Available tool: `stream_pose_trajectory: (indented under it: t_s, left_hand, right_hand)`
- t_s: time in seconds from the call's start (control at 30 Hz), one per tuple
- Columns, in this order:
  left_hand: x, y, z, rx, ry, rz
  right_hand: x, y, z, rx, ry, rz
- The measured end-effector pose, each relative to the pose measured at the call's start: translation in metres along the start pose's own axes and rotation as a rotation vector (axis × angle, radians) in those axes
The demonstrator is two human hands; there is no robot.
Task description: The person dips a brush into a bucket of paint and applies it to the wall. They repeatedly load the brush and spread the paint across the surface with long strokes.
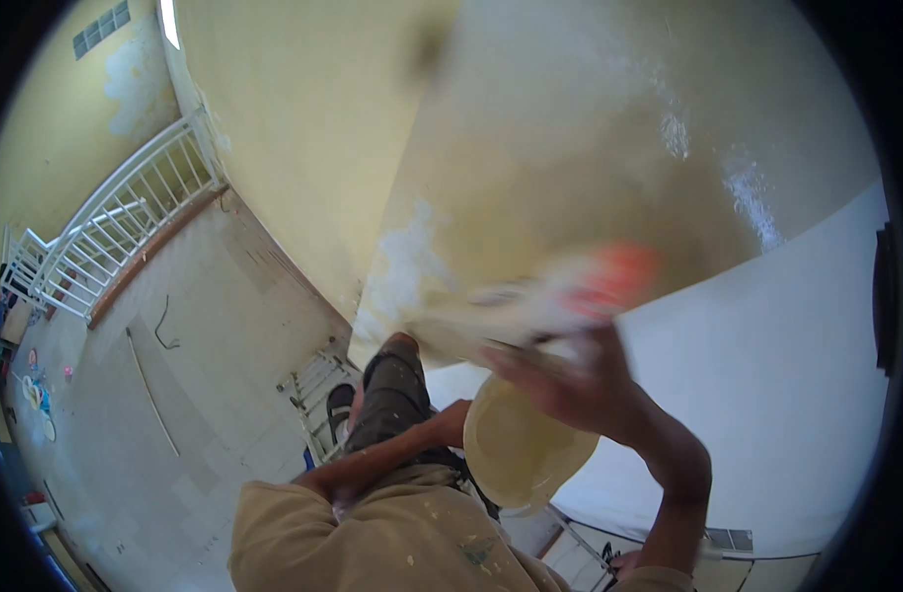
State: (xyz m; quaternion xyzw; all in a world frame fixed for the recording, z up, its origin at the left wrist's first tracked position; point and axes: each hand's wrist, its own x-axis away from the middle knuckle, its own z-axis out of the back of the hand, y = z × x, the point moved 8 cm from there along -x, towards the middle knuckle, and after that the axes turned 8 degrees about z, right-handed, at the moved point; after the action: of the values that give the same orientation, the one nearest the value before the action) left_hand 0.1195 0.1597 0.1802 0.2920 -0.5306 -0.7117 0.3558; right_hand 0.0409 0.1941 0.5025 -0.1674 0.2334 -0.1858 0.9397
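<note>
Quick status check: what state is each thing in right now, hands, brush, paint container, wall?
right hand: raised, gripping the brush
brush: motion-blurred, orange handle, against the wall
left hand: holding the bucket from the side
bucket: tilted, open, cream paint inside
wall: glossy wet cream paint, white patches

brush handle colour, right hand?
Orange-red, blurred by motion, on the brush in the right hand. Head view, the only one.

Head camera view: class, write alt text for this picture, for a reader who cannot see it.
Seen from above, a person's right hand sweeps a blurred orange-handled paintbrush across a yellow wall, while the left hand holds a pale bucket of paint just below it. Far beneath lie a tiled floor and a white railing.
</note>
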Motion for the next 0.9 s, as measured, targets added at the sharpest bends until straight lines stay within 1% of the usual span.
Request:
stream_pose_trajectory:
  t_s: [0.03, 0.07, 0.13, 0.17, 0.23, 0.27, 0.33, 0.43, 0.53, 0.63, 0.67, 0.7, 0.8, 0.9]
  left_hand:
    - [0.002, 0.005, 0.003, 0.156, 0.016, -0.002]
    - [0.002, 0.006, -0.002, 0.223, 0.062, -0.077]
    - [0.001, 0.0, -0.007, 0.346, 0.157, -0.217]
    - [0.0, 0.001, -0.005, 0.379, 0.171, -0.24]
    - [0.0, 0.008, -0.002, 0.447, 0.187, -0.276]
    - [0.0, 0.007, -0.003, 0.449, 0.182, -0.262]
    - [-0.003, 0.001, -0.007, 0.531, 0.155, -0.174]
    - [-0.006, -0.01, -0.014, 0.639, 0.077, -0.044]
    - [-0.007, -0.022, -0.024, 0.743, -0.012, 0.062]
    - [-0.005, -0.037, -0.034, 0.843, -0.07, 0.171]
    - [-0.006, -0.037, -0.035, 0.839, -0.078, 0.176]
    - [-0.005, -0.038, -0.036, 0.842, -0.072, 0.181]
    - [0.009, -0.043, -0.038, 0.855, -0.049, 0.188]
    - [0.037, -0.051, -0.032, 0.871, -0.019, 0.188]
  right_hand:
    - [0.021, -0.011, 0.024, 0.016, 0.078, 0.041]
    - [0.046, -0.008, 0.043, 0.002, 0.112, -0.219]
    - [0.131, 0.017, 0.073, -0.078, 0.492, -0.446]
    - [0.165, 0.022, 0.083, -0.08, 0.666, -0.465]
    - [0.236, 0.037, 0.087, -0.148, 0.899, -0.55]
    - [0.263, 0.039, 0.082, -0.178, 1.031, -0.577]
    - [0.308, 0.041, 0.071, -0.23, 1.296, -0.641]
    - [0.362, 0.038, 0.047, -0.208, 1.581, -0.698]
    - [0.412, 0.047, 0.024, -0.149, 1.509, -0.762]
    - [0.383, 0.05, 0.008, -0.381, 1.612, -0.76]
    - [0.376, 0.05, 0.004, -0.456, 1.649, -0.757]
    - [0.384, 0.053, -0.003, -0.51, 1.641, -0.74]
    - [0.374, 0.049, -0.006, -0.533, 1.565, -0.729]
    - [0.381, 0.046, -0.008, -0.48, 1.61, -0.734]
